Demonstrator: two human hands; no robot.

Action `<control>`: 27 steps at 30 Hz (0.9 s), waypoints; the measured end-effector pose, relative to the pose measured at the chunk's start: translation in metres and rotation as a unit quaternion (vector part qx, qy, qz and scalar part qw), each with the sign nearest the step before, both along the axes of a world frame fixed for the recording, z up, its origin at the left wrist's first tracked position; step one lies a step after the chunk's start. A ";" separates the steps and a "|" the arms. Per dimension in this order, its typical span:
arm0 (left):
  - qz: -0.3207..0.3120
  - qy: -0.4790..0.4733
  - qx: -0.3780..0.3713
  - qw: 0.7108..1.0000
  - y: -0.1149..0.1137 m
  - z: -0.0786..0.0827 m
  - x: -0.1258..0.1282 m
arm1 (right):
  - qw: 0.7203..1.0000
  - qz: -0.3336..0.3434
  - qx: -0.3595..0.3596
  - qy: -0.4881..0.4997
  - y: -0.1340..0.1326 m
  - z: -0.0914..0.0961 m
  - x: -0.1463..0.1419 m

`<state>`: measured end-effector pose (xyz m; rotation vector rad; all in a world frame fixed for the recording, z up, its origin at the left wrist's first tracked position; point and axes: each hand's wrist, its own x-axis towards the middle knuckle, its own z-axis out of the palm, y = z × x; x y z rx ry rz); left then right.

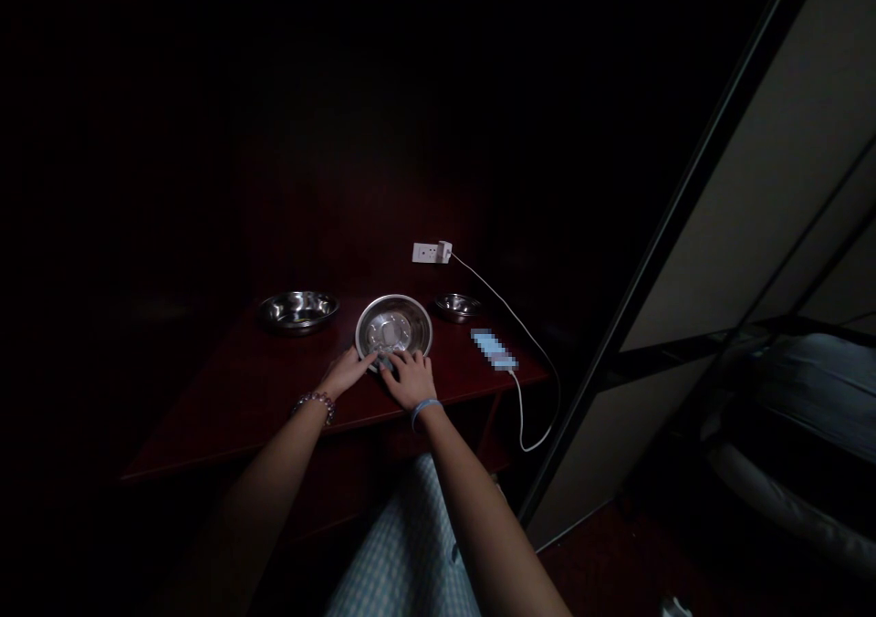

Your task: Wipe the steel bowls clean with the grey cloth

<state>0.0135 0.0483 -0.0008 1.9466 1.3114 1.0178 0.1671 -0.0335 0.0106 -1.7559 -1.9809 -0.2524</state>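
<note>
A round stainless steel basin stands tilted on the dark red table, its inside turned toward me. My left hand grips its near left rim, the thumb laid over the edge and the other fingers mostly hidden. Bent over the near rim, my right hand reaches its fingers into the basin. By its thumb and fingertips is a small greyish piece, too dim to name. A beaded bracelet circles my left wrist and a blue band my right.
A wide metal basin sits on the table at left, a smaller metal bowl at right. A blurred-out phone lies near the right edge. Its white cable loops to a charger in the wall socket.
</note>
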 end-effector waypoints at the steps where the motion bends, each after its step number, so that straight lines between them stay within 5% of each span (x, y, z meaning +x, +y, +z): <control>1: 0.003 0.009 -0.002 1.000 0.001 -0.001 0.000 | 1.000 -0.006 0.001 0.001 0.000 0.001 0.000; 16: 0.007 0.008 -0.008 1.000 0.002 0.000 0.002 | 0.991 -0.128 0.021 0.045 0.000 -0.003 -0.005; 27: 0.010 -0.070 -0.015 0.997 0.009 -0.006 0.003 | 0.992 -0.118 0.016 0.038 0.002 -0.004 -0.004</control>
